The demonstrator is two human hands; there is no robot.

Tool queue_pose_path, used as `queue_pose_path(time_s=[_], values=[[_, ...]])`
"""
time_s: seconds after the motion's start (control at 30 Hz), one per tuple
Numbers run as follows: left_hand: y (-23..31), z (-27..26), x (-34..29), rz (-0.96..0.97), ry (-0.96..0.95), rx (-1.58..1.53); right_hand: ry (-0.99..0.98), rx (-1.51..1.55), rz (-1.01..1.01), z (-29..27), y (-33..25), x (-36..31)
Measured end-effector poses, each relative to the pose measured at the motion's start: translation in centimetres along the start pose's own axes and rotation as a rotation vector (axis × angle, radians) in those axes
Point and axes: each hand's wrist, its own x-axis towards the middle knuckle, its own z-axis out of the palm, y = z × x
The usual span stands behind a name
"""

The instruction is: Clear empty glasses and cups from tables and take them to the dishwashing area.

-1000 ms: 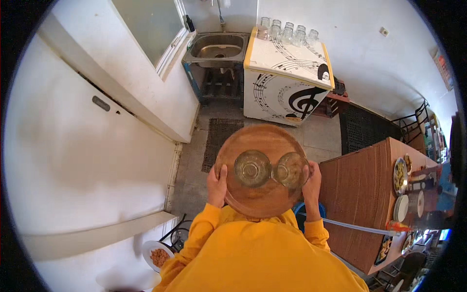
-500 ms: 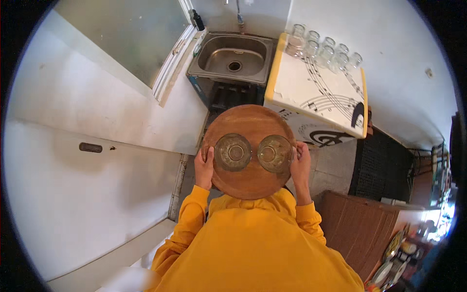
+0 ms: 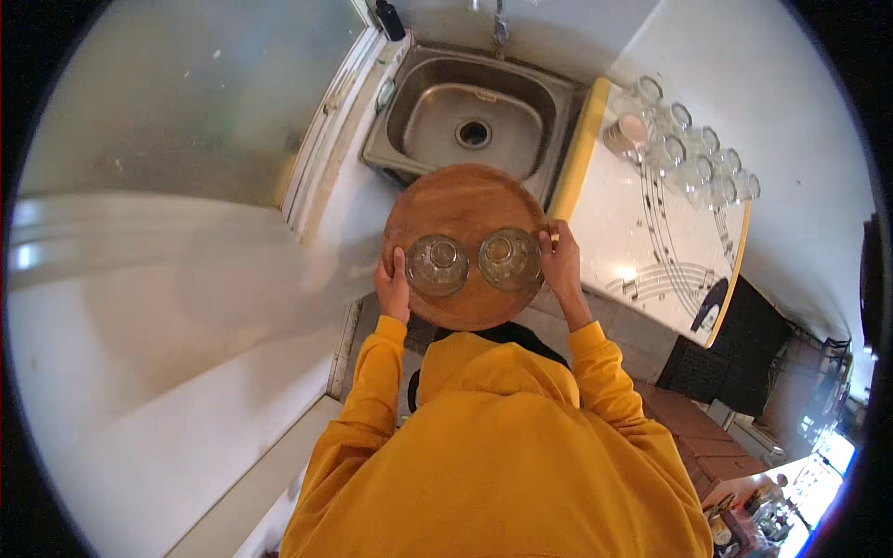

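Observation:
A round wooden tray [image 3: 465,200] is held out level in front of me, its far edge over the front of the sink. Two clear glass bowls, a left bowl [image 3: 437,268] and a right bowl [image 3: 510,262], sit side by side on it, seemingly upside down with their foot rings up. My left hand [image 3: 393,286] grips the tray's left edge, thumb on top beside the left bowl. My right hand [image 3: 560,262] grips the right edge, close to the right bowl. The fingers under the tray are hidden.
A steel sink [image 3: 386,153] with a tap [image 3: 500,28] lies ahead. To its right, a white top with yellow edging [image 3: 642,251] bears several upturned glasses [image 3: 702,172] and a pinkish stack [image 3: 626,135]. A dark bottle [image 3: 390,20] stands by the window; a white wall [image 3: 186,344] runs along my left.
I have come closer to the sink with the tray, which now overlaps the sink's front edge. Both bowls have stayed on it, and my hands keep their hold.

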Motion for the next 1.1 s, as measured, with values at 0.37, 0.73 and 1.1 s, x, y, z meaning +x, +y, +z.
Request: queue_pose_path(time_s=[0.37, 0.73, 1.1], values=[[-2.0, 4.6, 10.3, -0.057, 0.087, 0.267, 0.049, -0.208, -0.008, 5.8, 4.5, 8.7], [-4.1, 4.8, 13.6, -0.244, 0.105, 0.318, -0.057, -0.351, 0.036, 7.9, 5.5, 11.7], [-5.9, 4.4, 14.4, -0.256, 0.076, 0.256, -0.133, -0.344, 0.145, 8.1, 4.4, 12.4]])
